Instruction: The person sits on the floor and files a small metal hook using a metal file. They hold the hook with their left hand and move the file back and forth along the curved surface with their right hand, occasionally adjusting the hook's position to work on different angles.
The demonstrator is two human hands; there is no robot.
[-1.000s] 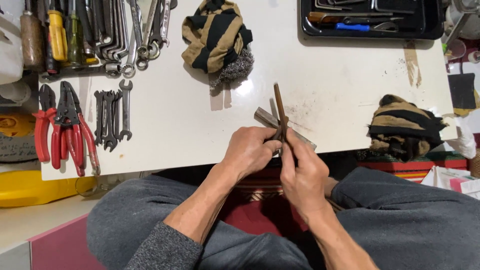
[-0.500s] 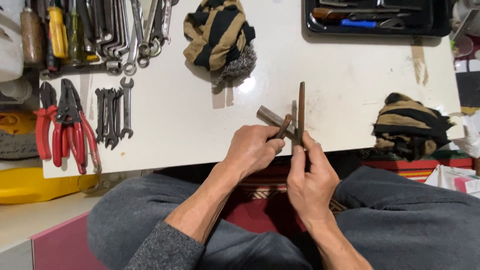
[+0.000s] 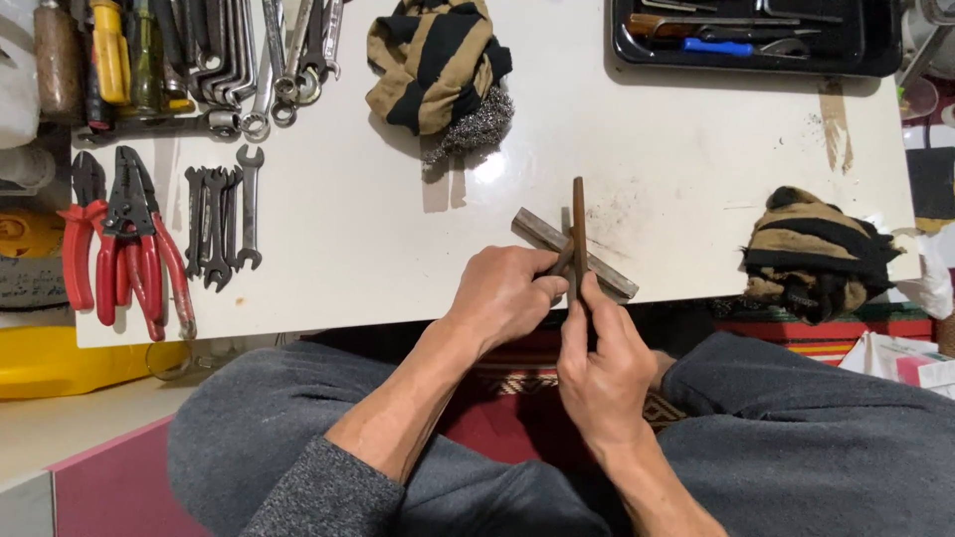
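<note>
Tilting back left — rusty rod (image 3: 578,224) nearer flat bar (image 3: 542,231)

Both hands, left (image 3: 507,298) and right (image 3: 597,363), grip a rusty rod (image 3: 578,224) over a white table (image 3: 348,239).

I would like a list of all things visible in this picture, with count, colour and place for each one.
rusty rod: one, brown, upright in both hands at the table's near edge
flat bar: one, grey-brown, lying aslant behind the rod
table: one, white, fills the upper view
striped rags: two, black and tan, top centre and right edge
steel wool: one wad, grey, under the top rag
pliers: several, red handles, left edge
small spanners: a handful, dark, beside the pliers
long wrenches: a row, silver, top left
tray: one, black, top right, holding tools
left hand: grips the rod low down
right hand: grips the rod from below
</note>
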